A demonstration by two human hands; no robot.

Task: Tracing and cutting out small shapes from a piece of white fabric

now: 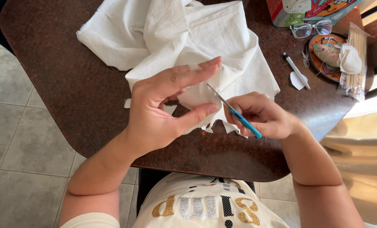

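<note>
Our left hand (163, 105) pinches a fold of the white cloth (184, 38) between thumb and fingers, holding it up just above the brown desk (70, 84). Our right hand (262, 116) is closed around blue-handled scissors (235, 112), whose blades are parted with their tips at the pinched fold. The near edge of the cloth is already jagged, and a small white scrap (127, 103) lies on the desk beside our left hand, so we judge some cutting done; most of the cloth lies bunched and uncut farther back. Off to the right sit glasses (311, 28), a pen (296, 71) and a packet of wooden sticks (356, 59).
</note>
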